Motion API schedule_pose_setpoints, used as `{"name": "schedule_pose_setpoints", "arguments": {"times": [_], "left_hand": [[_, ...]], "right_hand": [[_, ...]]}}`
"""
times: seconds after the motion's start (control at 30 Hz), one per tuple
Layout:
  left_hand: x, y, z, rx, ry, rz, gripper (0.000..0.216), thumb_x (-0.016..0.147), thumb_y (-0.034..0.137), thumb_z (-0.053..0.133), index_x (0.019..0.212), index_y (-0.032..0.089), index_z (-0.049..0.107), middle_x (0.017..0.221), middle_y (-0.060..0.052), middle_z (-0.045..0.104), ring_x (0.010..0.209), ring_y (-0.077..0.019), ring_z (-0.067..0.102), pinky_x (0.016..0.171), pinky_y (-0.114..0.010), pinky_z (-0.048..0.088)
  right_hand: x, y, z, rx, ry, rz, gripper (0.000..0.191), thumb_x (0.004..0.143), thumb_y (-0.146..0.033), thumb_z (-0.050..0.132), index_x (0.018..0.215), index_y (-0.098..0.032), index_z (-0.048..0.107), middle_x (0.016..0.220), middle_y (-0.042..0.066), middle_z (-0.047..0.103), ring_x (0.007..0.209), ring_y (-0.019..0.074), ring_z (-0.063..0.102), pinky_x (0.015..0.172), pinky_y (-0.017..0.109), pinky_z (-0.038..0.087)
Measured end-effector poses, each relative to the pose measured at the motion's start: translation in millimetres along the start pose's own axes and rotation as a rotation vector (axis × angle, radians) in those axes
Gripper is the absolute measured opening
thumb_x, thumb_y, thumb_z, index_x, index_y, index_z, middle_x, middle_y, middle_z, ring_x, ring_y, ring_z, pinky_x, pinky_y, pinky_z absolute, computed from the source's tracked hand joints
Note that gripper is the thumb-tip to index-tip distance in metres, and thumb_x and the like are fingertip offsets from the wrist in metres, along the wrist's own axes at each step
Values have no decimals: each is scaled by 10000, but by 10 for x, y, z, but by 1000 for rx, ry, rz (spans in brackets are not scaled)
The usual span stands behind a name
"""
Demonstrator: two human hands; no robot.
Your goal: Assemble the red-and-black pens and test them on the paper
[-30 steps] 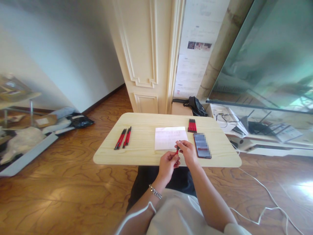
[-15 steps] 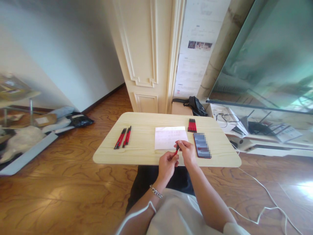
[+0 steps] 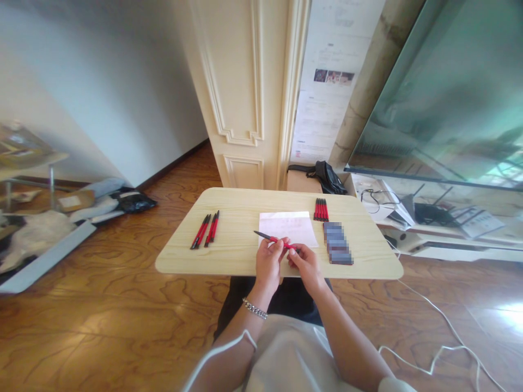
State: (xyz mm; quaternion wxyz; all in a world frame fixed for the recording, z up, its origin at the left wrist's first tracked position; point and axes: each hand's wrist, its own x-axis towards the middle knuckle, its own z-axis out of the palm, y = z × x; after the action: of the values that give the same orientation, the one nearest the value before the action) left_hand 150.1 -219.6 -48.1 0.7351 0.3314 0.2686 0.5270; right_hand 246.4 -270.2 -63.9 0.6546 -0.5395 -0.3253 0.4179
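A red and black pen (image 3: 267,237) is held between both hands over the near part of the paper sheets (image 3: 286,222), its dark tip pointing left and away. My left hand (image 3: 269,261) pinches its middle between thumb and fingers. At the pen's other end, my right hand (image 3: 306,265) grips with thumb and fingertips, hiding that end. Several similar red and black pens (image 3: 321,209) lie side by side behind the phone. On the left of the table are more red and black pens (image 3: 200,232), lying slanted in two small groups.
The light wooden table (image 3: 237,261) has rounded corners. A phone (image 3: 338,243) lies right of the paper. Behind the table sit a black bag (image 3: 329,175) and a low white cabinet (image 3: 441,251). A white cable (image 3: 437,316) runs over the floor at right.
The pen has turned from nearly upright between the hands to lying slanted, tip to the left. My left hand has moved slightly left and up; my right hand has shifted slightly down.
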Motion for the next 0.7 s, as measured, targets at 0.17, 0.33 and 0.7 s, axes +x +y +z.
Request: {"name": "schedule_pose_setpoints", "arguments": {"times": [0.17,0.33,0.7], "left_hand": [[-72,-66,48,25,-75,-13,312,711,311,756,924,140,604,974,-118,706,932,-224,662,853,-380,497],[-64,-97,-28,239,-103,-11,355,631,233,795,951,143,671,1075,-118,691,1005,-242,641,887,-369,490],[227,80,-571,1089,149,504,136,817,271,588,889,202,681,887,-36,712,729,-150,638,729,-278,501]], "right_hand": [[16,18,99,332,91,10,228,756,-437,678,839,-230,633,783,18,643,629,130,560,632,290,474],[259,-94,-30,643,123,66,236,790,-466,650,850,-241,607,841,21,647,774,164,617,697,317,511],[587,-244,-384,938,-58,124,376,837,-539,524,660,-209,485,486,-77,305,394,70,295,367,198,288]]}}
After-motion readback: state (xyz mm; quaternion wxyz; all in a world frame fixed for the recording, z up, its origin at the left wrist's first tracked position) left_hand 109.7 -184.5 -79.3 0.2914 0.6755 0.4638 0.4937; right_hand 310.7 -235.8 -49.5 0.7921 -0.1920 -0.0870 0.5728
